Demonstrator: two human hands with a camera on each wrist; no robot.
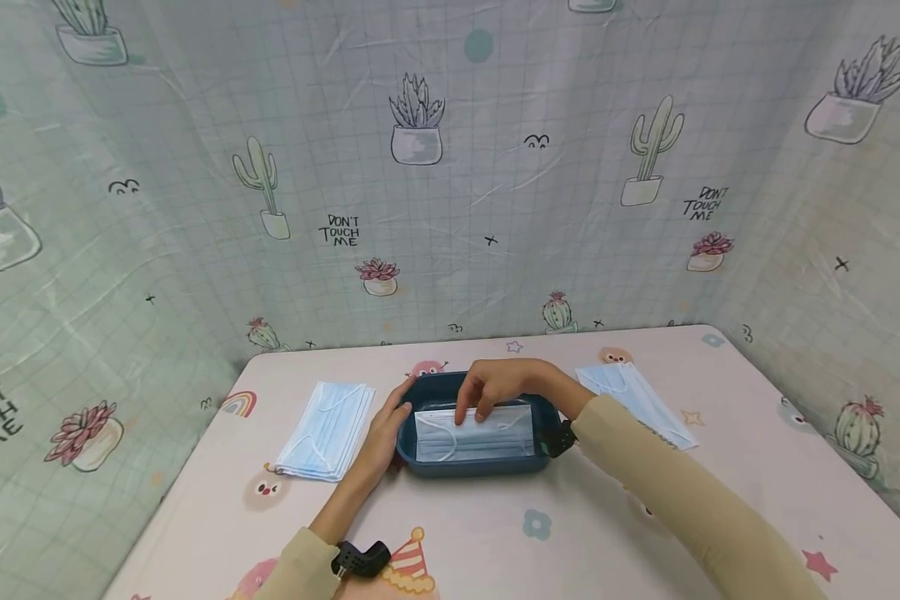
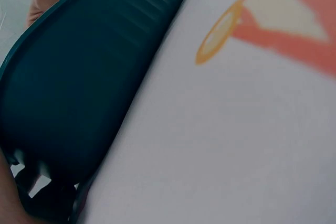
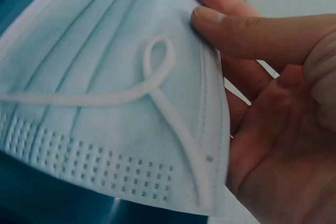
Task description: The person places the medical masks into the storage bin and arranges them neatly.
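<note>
A dark blue plastic box [image 1: 474, 469] stands mid-table with light blue face masks [image 1: 474, 440] inside, white ear loops uppermost. My left hand [image 1: 378, 435] grips the box's left end, fingers along the rim; in the left wrist view the box [image 2: 79, 87] hides part of that hand. Over the box, my right hand [image 1: 495, 385] reaches down from the right. In the right wrist view its thumb and one finger touch the top mask [image 3: 121, 72] near one long edge, tips slightly apart. The other fingers of the right hand [image 3: 278, 98] are partly hidden beyond that edge.
A stack of masks [image 1: 326, 432] lies left of the box, and more masks [image 1: 637, 400] lie to the right, partly behind the right forearm. The table [image 1: 487, 542] has a printed pink cover. A patterned curtain [image 1: 480, 192] hangs behind and at both sides.
</note>
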